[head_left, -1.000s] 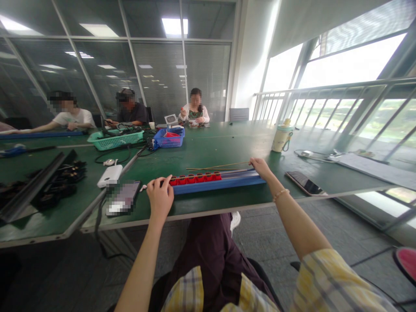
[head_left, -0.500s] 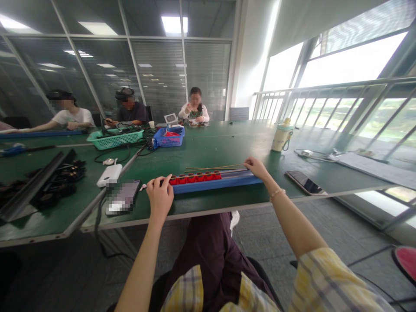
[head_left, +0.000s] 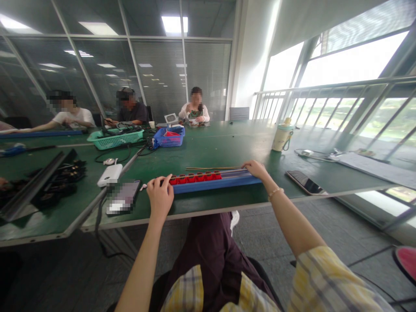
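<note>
A long blue trough [head_left: 208,187] lies along the near table edge, with a row of several red pieces [head_left: 199,177] in its left part. A thin stick [head_left: 195,175] runs over the red pieces between my hands. My left hand [head_left: 160,195] is closed at the trough's left end, fingertips on the stick's left end. My right hand [head_left: 256,169] is closed at the trough's right part, fingertips around the stick's right end, which they partly hide. Just behind the trough, another thin stick [head_left: 208,168] lies on the table.
Left of the trough are a phone [head_left: 123,197] and a white device [head_left: 109,175]. At right lie another phone [head_left: 305,182] and a bottle [head_left: 282,136]. A green basket [head_left: 117,138] and blue basket [head_left: 169,138] stand farther back. Several people sit across the table.
My right hand has moved slightly lower and left, bringing the stick's right end down toward the trough. My left hand has stayed in place.
</note>
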Demonstrator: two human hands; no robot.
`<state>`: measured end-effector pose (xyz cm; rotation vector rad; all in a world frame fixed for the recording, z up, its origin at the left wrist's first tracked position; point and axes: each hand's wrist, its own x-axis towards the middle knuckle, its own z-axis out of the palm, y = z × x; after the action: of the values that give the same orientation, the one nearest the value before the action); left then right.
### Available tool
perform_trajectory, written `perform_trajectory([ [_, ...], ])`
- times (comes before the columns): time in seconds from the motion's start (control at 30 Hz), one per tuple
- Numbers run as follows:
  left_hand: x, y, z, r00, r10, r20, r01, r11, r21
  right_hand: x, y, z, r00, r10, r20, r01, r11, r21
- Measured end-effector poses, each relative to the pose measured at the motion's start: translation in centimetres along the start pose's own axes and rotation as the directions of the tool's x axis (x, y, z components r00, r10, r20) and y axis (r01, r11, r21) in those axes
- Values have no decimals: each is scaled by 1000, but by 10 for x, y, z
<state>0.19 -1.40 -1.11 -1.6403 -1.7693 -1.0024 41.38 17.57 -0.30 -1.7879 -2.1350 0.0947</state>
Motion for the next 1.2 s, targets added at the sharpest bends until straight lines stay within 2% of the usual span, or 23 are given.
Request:
perform_trajectory([
  [0.4,0,0,0,1000,2,2,-2,1000,3,4,-7,-4,977,181,113,-169,980,-106],
  [0.9,0,1,-1,1000,-10,16,11,1000,-17,3,-5,3,978,206,32,-203,976,-80],
  [1.2,-1,0,0,1000,-17,19,17,1000,-25,4,-5,2,976,206,75,-198,975,-97],
])
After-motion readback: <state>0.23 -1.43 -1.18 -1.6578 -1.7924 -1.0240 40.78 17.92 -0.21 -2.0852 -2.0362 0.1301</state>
